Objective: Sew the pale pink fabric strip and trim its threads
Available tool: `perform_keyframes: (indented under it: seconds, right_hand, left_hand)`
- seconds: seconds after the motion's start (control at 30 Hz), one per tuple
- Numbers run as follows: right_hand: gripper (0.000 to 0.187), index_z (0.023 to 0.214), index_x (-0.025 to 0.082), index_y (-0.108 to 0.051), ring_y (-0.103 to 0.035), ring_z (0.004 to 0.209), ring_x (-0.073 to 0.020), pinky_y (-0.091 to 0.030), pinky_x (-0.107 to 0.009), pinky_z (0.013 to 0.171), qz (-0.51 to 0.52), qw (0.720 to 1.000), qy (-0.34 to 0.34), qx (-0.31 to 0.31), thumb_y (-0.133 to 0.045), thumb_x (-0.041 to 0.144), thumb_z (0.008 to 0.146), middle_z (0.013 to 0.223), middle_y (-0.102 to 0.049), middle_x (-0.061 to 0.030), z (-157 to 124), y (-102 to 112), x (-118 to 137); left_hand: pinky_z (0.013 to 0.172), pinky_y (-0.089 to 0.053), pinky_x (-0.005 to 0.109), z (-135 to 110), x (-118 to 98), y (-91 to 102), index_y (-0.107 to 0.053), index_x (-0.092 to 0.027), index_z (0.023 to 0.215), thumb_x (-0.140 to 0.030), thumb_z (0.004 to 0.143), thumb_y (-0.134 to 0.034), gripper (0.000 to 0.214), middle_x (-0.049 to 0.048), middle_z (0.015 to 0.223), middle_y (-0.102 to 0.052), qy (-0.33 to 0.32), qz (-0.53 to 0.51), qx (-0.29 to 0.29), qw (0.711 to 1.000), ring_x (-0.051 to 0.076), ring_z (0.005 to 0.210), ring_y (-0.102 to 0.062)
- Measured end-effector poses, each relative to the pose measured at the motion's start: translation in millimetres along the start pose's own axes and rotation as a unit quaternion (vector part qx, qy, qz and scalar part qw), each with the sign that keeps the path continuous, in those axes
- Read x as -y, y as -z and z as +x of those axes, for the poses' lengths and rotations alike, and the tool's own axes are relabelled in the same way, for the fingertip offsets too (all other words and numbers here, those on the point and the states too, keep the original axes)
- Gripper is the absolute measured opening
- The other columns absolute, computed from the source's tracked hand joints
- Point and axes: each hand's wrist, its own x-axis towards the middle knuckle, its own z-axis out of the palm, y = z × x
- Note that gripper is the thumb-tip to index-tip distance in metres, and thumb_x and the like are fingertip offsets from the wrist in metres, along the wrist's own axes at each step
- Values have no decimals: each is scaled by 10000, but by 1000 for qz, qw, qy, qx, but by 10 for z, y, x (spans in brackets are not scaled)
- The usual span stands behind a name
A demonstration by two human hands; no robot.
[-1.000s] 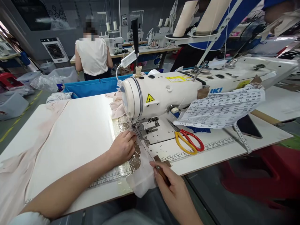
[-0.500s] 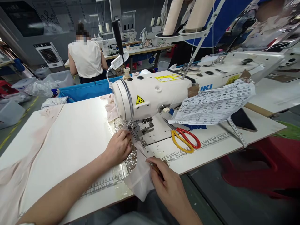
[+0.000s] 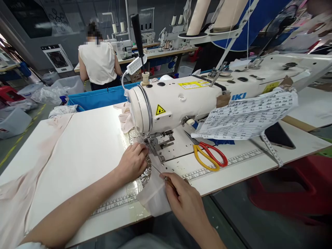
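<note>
My left hand [image 3: 133, 162] lies curled on a silvery sequinned piece [image 3: 146, 173] with pale sheer fabric [image 3: 153, 197], pressing it down just left of the presser foot [image 3: 153, 143] of a white sewing machine [image 3: 181, 100]. My right hand [image 3: 181, 200] is closed in a pinch on a thin pointed tool with a brown handle [image 3: 166, 179], its tip aimed along the fabric edge toward the needle. The sheer fabric hangs over the table's front edge between both hands.
Red and yellow scissors [image 3: 209, 155] lie right of the needle plate. A printed paper sheet [image 3: 249, 116] hangs from the machine, a dark phone [image 3: 277, 135] beneath it. Pink cloth [image 3: 31, 162] drapes the white table's left side. A person in a white top [image 3: 97, 64] works behind.
My right hand has slid forward with the tool toward the needle. The left hand stays pressed on the sequinned piece. The view shifted slightly.
</note>
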Motion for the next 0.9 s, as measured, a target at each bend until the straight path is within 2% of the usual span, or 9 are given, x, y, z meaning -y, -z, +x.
perform_keyframes:
  seconds: [0.17, 0.33, 0.4, 0.63, 0.77, 0.9]
  right_hand:
    - [267, 1067, 188, -595, -685, 746, -181, -493, -259, 599, 13, 1000, -12, 18, -388, 137, 906, 909, -706, -43, 60, -43, -1]
    - [296, 1049, 187, -612, -672, 830, -195, -492, -283, 717, 19, 995, -58, 72, -389, 106, 872, 953, -687, -57, 119, -50, 76]
    - [283, 1052, 191, -613, -671, 837, -197, -486, -282, 718, 2, 994, -71, 83, -403, 123, 875, 968, -686, -57, 149, -54, 88]
    - [337, 1143, 194, -585, -685, 924, -228, -497, -319, 763, -1, 992, -98, 75, -433, 128, 850, 1052, -711, -54, 121, -38, 76]
    - [340, 1129, 237, -610, -703, 851, -228, -503, -298, 686, -32, 993, -85, 71, -527, 160, 808, 1002, -747, -21, 117, -199, -65]
    - [86, 855, 253, -680, -687, 817, -259, -476, -278, 599, -47, 997, -64, 26, -619, 243, 795, 826, -755, -29, 262, -488, -215]
  left_hand:
    - [829, -523, 437, 28, 7, 5, -590, -83, 1129, -140, 863, -451, 306, 143, 1072, -584, 2, 24, -5, 1000, 276, 1002, -537]
    - [777, -525, 423, -19, 38, -69, -590, -102, 1129, -160, 853, -438, 321, 142, 1049, -579, -17, 45, -42, 998, 282, 970, -548]
    - [772, -524, 415, -28, 73, -122, -591, -134, 1141, -173, 857, -433, 327, 124, 1051, -581, -19, 38, -58, 997, 271, 947, -559]
    - [763, -561, 367, -32, 100, -174, -617, -144, 1115, -197, 905, -424, 290, 112, 1041, -613, -64, 22, -108, 992, 243, 934, -613]
    - [732, -586, 296, -20, 276, -283, -635, -160, 1091, -190, 883, -483, 259, 107, 1007, -631, -122, 28, -134, 983, 211, 867, -656]
    - [689, -591, 246, 43, 554, -487, -642, -187, 1090, -179, 865, -518, 257, 96, 955, -664, -189, 48, -151, 969, 194, 806, -684]
